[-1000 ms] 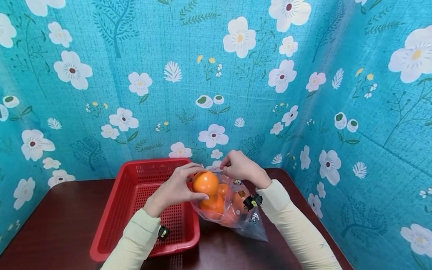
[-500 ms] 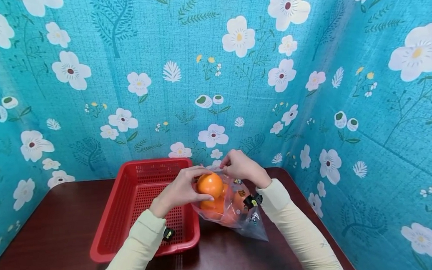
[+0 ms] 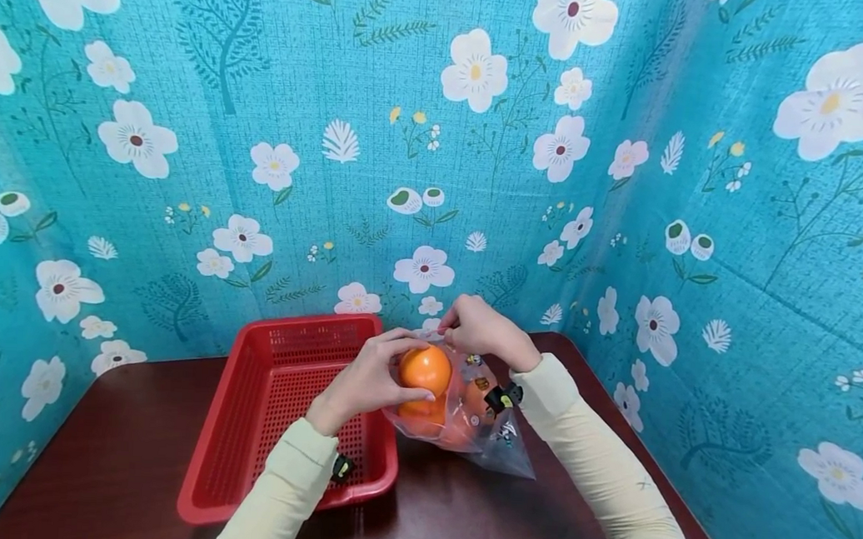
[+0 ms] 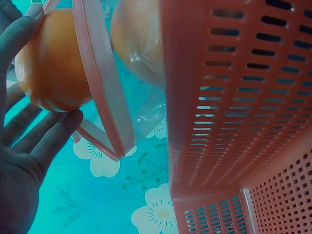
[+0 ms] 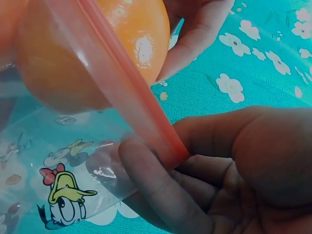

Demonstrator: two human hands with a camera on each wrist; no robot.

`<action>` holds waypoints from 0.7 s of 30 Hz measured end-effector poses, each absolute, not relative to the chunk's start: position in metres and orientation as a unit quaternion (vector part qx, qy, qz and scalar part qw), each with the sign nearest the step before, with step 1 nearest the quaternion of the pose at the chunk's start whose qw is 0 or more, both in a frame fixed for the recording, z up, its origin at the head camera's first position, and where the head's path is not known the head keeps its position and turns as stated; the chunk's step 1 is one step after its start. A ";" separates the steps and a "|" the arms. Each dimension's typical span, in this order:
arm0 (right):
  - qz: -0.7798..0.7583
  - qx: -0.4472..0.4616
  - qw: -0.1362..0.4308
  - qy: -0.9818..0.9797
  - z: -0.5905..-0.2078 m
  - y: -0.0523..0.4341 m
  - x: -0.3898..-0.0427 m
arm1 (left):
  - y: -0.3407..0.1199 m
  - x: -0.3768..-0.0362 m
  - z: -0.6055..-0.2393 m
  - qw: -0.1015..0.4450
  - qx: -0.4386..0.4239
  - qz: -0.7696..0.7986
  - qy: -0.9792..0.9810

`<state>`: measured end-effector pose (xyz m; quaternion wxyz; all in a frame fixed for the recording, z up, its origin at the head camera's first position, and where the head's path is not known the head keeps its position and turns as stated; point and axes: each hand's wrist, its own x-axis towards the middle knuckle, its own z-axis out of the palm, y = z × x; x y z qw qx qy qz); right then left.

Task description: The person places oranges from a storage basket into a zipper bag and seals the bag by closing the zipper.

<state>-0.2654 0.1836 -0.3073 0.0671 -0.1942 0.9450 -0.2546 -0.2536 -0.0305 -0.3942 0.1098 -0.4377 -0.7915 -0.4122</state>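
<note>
- Right now your left hand (image 3: 363, 382) is curled round an orange (image 3: 425, 368), thumb on one side and fingers on the other.
- That orange sits at the mouth of a clear bag (image 3: 466, 422), on top of the other oranges (image 3: 478, 398) inside it.
- Your left wrist view shows the same orange (image 4: 51, 61) held by your fingertips (image 4: 24, 19), with the bag's pink zip strip (image 4: 100, 83) running just beside it.
- Your right hand (image 3: 481, 331) pinches the far edge of the bag and holds it up, so the mouth stays wide.
- Up close, your right fingers (image 5: 161, 195) are pressed together on the pink strip (image 5: 126, 97), and the orange (image 5: 92, 48) is just past it.
- Cartoon ducks are printed on the bag (image 5: 63, 195).
- Your bag rests on a dark brown table (image 3: 126, 448), touching the right side of a red basket (image 3: 239, 448).
- Your left arm lies over that basket.
- Behind it all hangs a blue cloth with white flowers (image 3: 441, 136).
</note>
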 end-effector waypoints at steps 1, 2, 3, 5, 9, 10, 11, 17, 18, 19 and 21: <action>-0.255 -0.193 0.066 0.945 -0.307 0.184 -0.265 | -0.030 -0.254 -0.394 0.110 -0.440 -0.413 -0.790; -0.255 -0.193 0.065 0.945 -0.306 0.184 -0.265 | -0.030 -0.254 -0.393 0.108 -0.442 -0.415 -0.788; -0.256 -0.191 0.065 0.945 -0.306 0.184 -0.264 | -0.029 -0.254 -0.393 0.109 -0.444 -0.415 -0.787; -0.257 -0.190 0.064 0.945 -0.305 0.184 -0.264 | -0.029 -0.253 -0.392 0.111 -0.448 -0.412 -0.785; -0.256 -0.190 0.062 0.946 -0.304 0.184 -0.263 | -0.027 -0.252 -0.390 0.114 -0.443 -0.400 -0.794; -0.256 -0.189 0.062 0.946 -0.304 0.184 -0.262 | -0.027 -0.252 -0.390 0.112 -0.441 -0.400 -0.796; -0.254 -0.188 0.061 0.947 -0.303 0.184 -0.262 | -0.026 -0.251 -0.390 0.111 -0.439 -0.399 -0.797; -0.257 -0.184 0.063 0.947 -0.303 0.184 -0.260 | -0.024 -0.250 -0.391 0.112 -0.434 -0.398 -0.801; -0.259 -0.184 0.063 0.946 -0.303 0.184 -0.260 | -0.024 -0.250 -0.391 0.116 -0.434 -0.397 -0.800; -0.260 -0.183 0.063 0.946 -0.303 0.184 -0.260 | -0.024 -0.250 -0.392 0.121 -0.434 -0.396 -0.800; -0.262 -0.183 0.064 0.945 -0.303 0.184 -0.260 | -0.024 -0.250 -0.392 0.131 -0.436 -0.392 -0.799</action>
